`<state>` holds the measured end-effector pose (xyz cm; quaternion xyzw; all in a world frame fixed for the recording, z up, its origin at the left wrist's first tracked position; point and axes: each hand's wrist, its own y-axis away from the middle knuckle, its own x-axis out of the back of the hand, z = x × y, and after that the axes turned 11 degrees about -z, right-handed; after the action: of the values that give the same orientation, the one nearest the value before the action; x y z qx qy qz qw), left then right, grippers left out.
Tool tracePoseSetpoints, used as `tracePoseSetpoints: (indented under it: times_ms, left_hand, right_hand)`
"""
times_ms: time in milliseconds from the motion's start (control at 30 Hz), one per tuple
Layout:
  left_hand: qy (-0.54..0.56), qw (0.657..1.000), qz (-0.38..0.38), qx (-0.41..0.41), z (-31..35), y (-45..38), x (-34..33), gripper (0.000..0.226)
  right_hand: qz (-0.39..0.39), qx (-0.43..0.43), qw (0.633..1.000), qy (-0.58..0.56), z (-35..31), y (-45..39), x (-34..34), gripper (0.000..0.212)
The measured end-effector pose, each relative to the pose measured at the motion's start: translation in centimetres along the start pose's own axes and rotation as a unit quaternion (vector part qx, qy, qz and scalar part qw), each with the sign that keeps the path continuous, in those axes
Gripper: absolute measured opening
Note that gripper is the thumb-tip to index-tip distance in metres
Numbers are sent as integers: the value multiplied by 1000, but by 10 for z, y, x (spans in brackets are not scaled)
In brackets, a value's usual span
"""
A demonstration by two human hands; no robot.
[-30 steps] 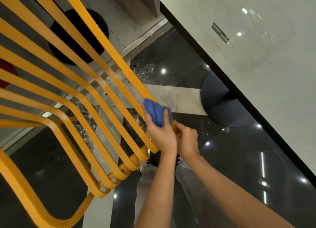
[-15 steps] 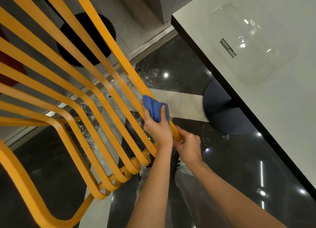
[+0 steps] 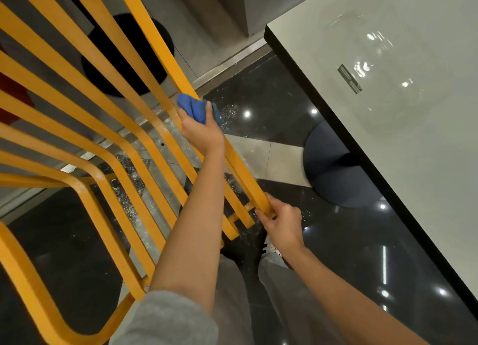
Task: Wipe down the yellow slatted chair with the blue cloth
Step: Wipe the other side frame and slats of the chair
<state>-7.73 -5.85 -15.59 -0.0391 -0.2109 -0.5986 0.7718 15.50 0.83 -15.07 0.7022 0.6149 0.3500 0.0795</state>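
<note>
The yellow slatted chair [image 3: 85,127] is tipped up in front of me and fills the left half of the view, its slats running from upper left to lower centre. My left hand [image 3: 200,131] grips the bunched blue cloth [image 3: 195,109] and presses it around the rightmost slat, about halfway along it. My right hand [image 3: 280,222] holds the near end of that same slat, fingers curled around the bar.
A white table [image 3: 403,117] with a dark edge stands at the right, its round dark base [image 3: 333,169] on the glossy black floor. A black round base [image 3: 124,57] lies behind the slats. My legs and shoes are below the chair.
My left hand has slid the blue cloth up the rightmost slat, away from my right hand. My right hand keeps its hold on the slat's near end.
</note>
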Motion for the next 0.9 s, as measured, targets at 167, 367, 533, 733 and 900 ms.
tracePoseSetpoints:
  times_ms: [167,367,533,733,900]
  left_hand:
    - [7,998,-54,9,-13,52,11,54]
    - [29,991,-132,3,-35,162,32,70]
    - [68,995,-51,56,-18,99,18,44]
    - [350,883,-143,279,-48,123,29,25]
    - [418,846,-163,289,-45,78,31,43]
  right_hand:
    - [12,-1,1000,17,0,-1,-1,47]
    - [2,14,1000,27,1,-2,0,46]
    - [8,4,1000,25,6,-3,-4,47]
    - [14,3,999,33,0,-2,-3,45]
    - [14,-4,999,33,3,-2,-4,45]
